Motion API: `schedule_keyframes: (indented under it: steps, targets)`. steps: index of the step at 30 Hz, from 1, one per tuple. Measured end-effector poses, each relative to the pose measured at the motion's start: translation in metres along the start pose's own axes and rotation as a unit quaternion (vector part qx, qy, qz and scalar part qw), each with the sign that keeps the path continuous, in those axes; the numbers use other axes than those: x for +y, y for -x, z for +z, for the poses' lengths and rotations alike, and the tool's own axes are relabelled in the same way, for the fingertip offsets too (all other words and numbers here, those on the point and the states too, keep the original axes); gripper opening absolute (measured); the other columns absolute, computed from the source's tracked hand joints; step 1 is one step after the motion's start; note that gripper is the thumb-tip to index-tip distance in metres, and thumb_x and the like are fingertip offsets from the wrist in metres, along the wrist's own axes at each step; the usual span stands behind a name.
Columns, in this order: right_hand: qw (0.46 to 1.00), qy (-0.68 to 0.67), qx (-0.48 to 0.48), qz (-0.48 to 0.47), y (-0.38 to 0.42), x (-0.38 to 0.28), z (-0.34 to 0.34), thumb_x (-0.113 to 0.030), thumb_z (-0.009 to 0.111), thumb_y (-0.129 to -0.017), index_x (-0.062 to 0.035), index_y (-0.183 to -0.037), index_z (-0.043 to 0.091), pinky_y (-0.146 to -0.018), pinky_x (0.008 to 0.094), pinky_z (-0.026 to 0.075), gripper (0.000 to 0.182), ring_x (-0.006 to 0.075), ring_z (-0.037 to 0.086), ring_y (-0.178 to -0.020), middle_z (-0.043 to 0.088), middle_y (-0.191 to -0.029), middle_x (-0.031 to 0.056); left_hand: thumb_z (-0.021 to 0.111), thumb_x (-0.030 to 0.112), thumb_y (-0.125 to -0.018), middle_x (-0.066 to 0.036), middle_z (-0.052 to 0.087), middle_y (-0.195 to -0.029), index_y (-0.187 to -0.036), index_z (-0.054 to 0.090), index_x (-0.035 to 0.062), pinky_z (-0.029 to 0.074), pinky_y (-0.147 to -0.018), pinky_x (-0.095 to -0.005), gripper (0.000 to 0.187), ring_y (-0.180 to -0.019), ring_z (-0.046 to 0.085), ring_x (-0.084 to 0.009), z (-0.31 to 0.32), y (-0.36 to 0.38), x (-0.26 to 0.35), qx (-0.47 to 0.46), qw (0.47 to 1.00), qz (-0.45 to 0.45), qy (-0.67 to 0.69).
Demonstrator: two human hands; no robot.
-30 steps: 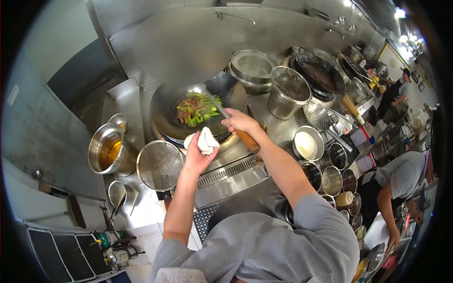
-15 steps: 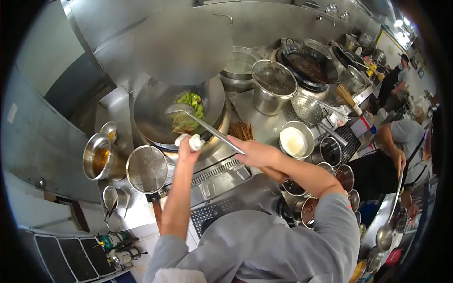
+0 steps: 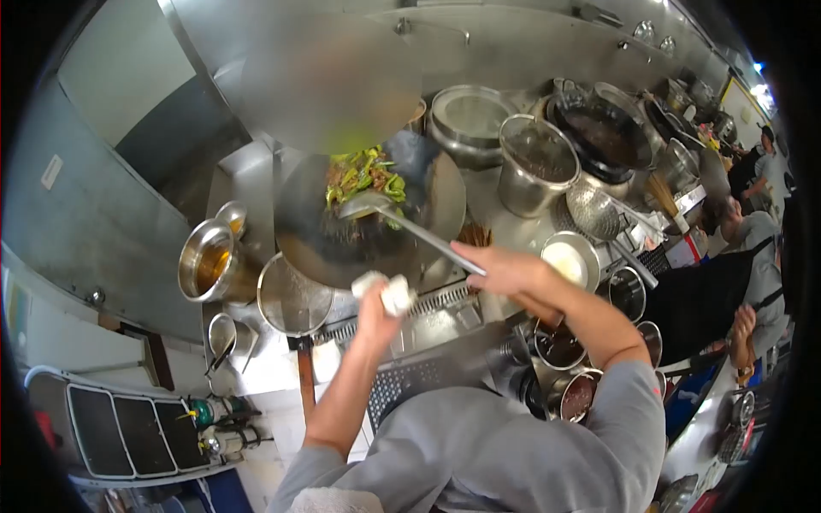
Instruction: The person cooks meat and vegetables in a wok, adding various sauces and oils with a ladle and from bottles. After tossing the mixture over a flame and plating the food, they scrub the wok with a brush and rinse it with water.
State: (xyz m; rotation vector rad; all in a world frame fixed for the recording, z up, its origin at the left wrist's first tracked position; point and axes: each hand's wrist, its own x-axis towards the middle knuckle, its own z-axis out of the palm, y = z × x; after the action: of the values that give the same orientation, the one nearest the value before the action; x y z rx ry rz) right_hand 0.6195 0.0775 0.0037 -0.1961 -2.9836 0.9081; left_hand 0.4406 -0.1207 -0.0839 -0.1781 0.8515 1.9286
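My left hand (image 3: pixel 376 318) is closed around a folded white cloth (image 3: pixel 395 295) at the near rim of a large wok (image 3: pixel 321 248). Whatever part of the wok lies beneath the cloth is hidden. My right hand (image 3: pixel 509 274) grips the handle end of a long steel ladle (image 3: pixel 432 242), which reaches leftward over the wok. Its bowl sits at the near edge of a pile of green leafy vegetables (image 3: pixel 368 177) mixed with brown pieces. The vegetables are toward the wok's far side, their top partly covered by a blurred patch.
Left of the wok stand a pot of amber liquid (image 3: pixel 205 263) and a round strainer (image 3: pixel 295 295). To the right are a tall steel pot (image 3: pixel 537 167), a perforated skimmer (image 3: pixel 592 214) and a bowl of white contents (image 3: pixel 566 261). A co-worker's hand (image 3: pixel 742 325) shows farther right.
The view has shifted, so the surroundings appear farther right. The vegetables have spread out toward the wok's far side, and the ladle bowl now sits at their near edge. Both hands keep their hold.
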Motion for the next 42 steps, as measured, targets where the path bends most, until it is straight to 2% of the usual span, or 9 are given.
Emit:
schedule_keyframes:
  steps: [12, 17, 21, 28, 29, 31, 33, 40, 42]
  targets:
    - [0.988, 0.026, 0.1, 0.11, 0.004, -0.055, -0.001, -0.016, 0.06, -0.087, -0.0048, -0.147, 0.025, -0.076, 0.0469, 0.049, 0.071, 0.0445, 0.061, -0.083, 0.063, -0.093, 0.0289, 0.045, 0.023, -0.094, -0.007, 0.064, -0.098, -0.106, 0.054, 0.0132, 0.054, -0.071, -0.0432, 0.018, -0.087, 0.063, -0.0243, 0.002, 0.019, 0.008, -0.003, 0.999, -0.048, 0.015]
    - [0.937, -0.165, -0.145, 0.272, 0.049, -0.13, -0.075, -0.021, 0.056, -0.089, -0.0066, -0.147, 0.024, -0.071, 0.0442, 0.05, 0.068, 0.04, 0.063, -0.076, 0.064, -0.09, 0.0248, 0.044, 0.031, -0.097, -0.003, 0.065, -0.094, -0.105, 0.057, 0.0133, 0.05, -0.063, -0.0364, 0.024, -0.085, 0.062, -0.0218, 0.017, -0.014, 0.068, 0.002, 0.996, -0.063, -0.063]
    - [0.992, 0.002, -0.027, 0.121, 0.015, -0.07, -0.008, -0.021, 0.054, -0.091, -0.013, -0.149, 0.024, -0.069, 0.0433, 0.051, 0.066, 0.0399, 0.063, -0.073, 0.066, -0.084, 0.0207, 0.043, 0.028, -0.097, -0.003, 0.065, -0.096, -0.103, 0.055, 0.0148, 0.051, -0.062, -0.0377, 0.019, -0.084, 0.064, -0.0242, -0.002, -0.054, 0.063, -0.009, 0.997, -0.048, -0.054]
    - [0.989, 0.032, -0.026, 0.144, -0.005, -0.074, -0.004, -0.023, 0.059, -0.088, -0.0108, -0.149, 0.022, -0.086, 0.0434, 0.048, 0.072, 0.039, 0.062, -0.096, 0.062, -0.108, 0.0264, 0.044, 0.027, -0.095, -0.006, 0.065, -0.089, -0.099, 0.055, 0.0147, 0.055, -0.067, -0.0417, 0.017, -0.08, 0.065, -0.0241, -0.042, 0.006, 0.024, -0.111, 0.993, -0.05, 0.01]
    - [0.99, 0.034, -0.025, 0.131, -0.007, -0.075, -0.006, -0.022, 0.059, -0.088, -0.0116, -0.149, 0.023, -0.083, 0.0436, 0.049, 0.071, 0.0392, 0.063, -0.093, 0.063, -0.105, 0.0263, 0.043, 0.03, -0.096, -0.006, 0.065, -0.088, -0.098, 0.057, 0.0139, 0.054, -0.065, -0.0398, 0.021, -0.079, 0.064, -0.0232, -0.012, 0.009, 0.042, -0.004, 0.999, -0.036, 0.003]
    - [0.984, -0.012, -0.053, 0.167, -0.028, -0.085, -0.008, -0.02, 0.059, -0.087, -0.0121, -0.147, 0.027, -0.076, 0.0446, 0.051, 0.068, 0.0395, 0.064, -0.086, 0.065, -0.097, 0.0256, 0.046, 0.033, -0.096, -0.005, 0.066, -0.088, -0.098, 0.06, 0.0114, 0.052, -0.063, -0.0357, 0.026, -0.082, 0.064, -0.0218, -0.028, -0.043, 0.074, -0.126, 0.986, -0.107, -0.012]
    - [0.992, 0.035, -0.01, 0.124, -0.059, -0.06, 0.021, -0.012, 0.055, -0.084, -0.0092, -0.141, 0.034, -0.063, 0.0472, 0.051, 0.06, 0.04, 0.065, -0.074, 0.066, -0.082, 0.0234, 0.047, 0.032, -0.096, -0.006, 0.066, -0.091, -0.1, 0.06, 0.011, 0.051, -0.064, -0.0344, 0.024, -0.085, 0.063, -0.0209, -0.051, -0.073, 0.081, -0.122, 0.986, 0.007, -0.111]
    - [0.98, 0.037, 0.075, 0.18, -0.027, -0.09, 0.006, -0.017, 0.058, -0.086, -0.0077, -0.145, 0.029, -0.069, 0.0476, 0.049, 0.067, 0.0433, 0.062, -0.079, 0.064, -0.088, 0.027, 0.044, 0.025, -0.097, -0.009, 0.065, -0.098, -0.103, 0.058, 0.0122, 0.054, -0.071, -0.0394, 0.02, -0.09, 0.063, -0.0226, -0.028, 0.021, 0.02, -0.127, 0.992, -0.016, -0.017]
    - [0.986, 0.013, 0.047, 0.157, -0.003, -0.086, -0.008, -0.018, 0.058, -0.087, -0.0103, -0.145, 0.029, -0.073, 0.0472, 0.049, 0.066, 0.0424, 0.062, -0.083, 0.064, -0.094, 0.0257, 0.05, 0.023, -0.095, -0.005, 0.064, -0.096, -0.1, 0.058, 0.0129, 0.052, -0.068, -0.0367, 0.014, -0.084, 0.062, -0.0212, 0.005, 0.013, 0.051, 0.012, 1.0, -0.016, 0.018]
